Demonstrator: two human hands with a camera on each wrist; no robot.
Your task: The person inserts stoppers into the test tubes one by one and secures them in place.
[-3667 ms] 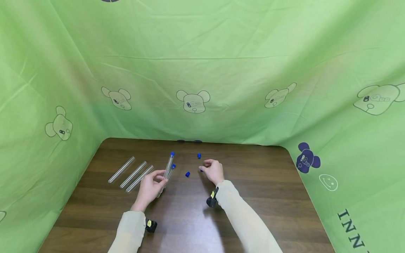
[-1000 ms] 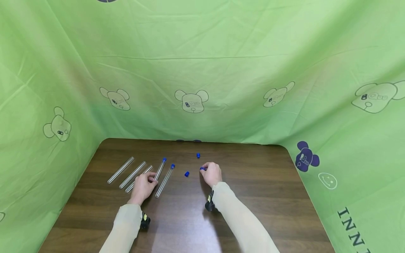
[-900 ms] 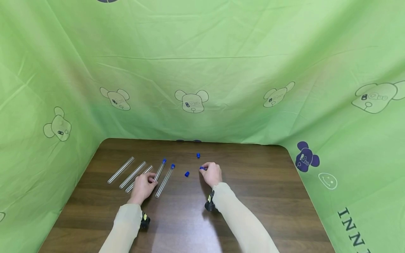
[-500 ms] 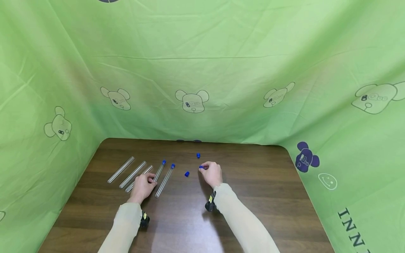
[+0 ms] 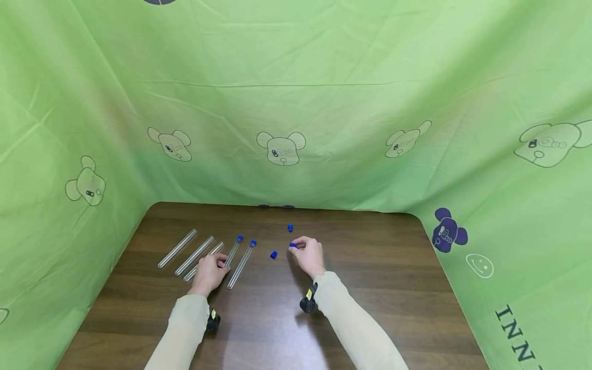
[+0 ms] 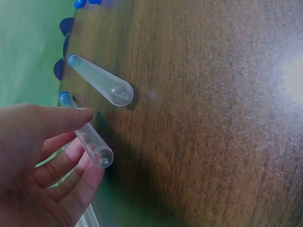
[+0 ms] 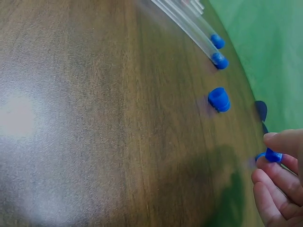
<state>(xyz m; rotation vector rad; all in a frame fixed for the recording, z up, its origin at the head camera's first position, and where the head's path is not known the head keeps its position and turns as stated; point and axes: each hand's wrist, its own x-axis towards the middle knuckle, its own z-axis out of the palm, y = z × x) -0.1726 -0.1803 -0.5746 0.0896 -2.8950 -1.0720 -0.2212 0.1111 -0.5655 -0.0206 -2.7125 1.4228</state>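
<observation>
Head view, and the lying capped tube (image 5: pixel 241 265) is our landmark: just left of it, the left hand (image 5: pixel 209 272) pinches a second capped tube (image 5: pixel 234 251) between thumb and fingers! Further left lie three uncapped tubes (image 5: pixel 177 248). Off to its right, the right hand (image 5: pixel 310 255) pinches a blue cap (image 5: pixel 293 245), with a near loose cap (image 5: pixel 274 255) between and a far loose cap (image 5: pixel 290 227) further back.

Left wrist view: thumb one side, fingers the other, beside the landmark; table contact, can't tell. That clear barrel should be light, stiff, slick and apt to roll; mid-barrel looks the right grip.

Right wrist view: fingertips pinch that little cap, past the near loose cap from the landmark. Probably light, slightly springy, easily dropped; take it by its sides.

And the change! Nearly four seconds ago the left hand's tube was raised over the landmark; now it's lower, alongside.
</observation>
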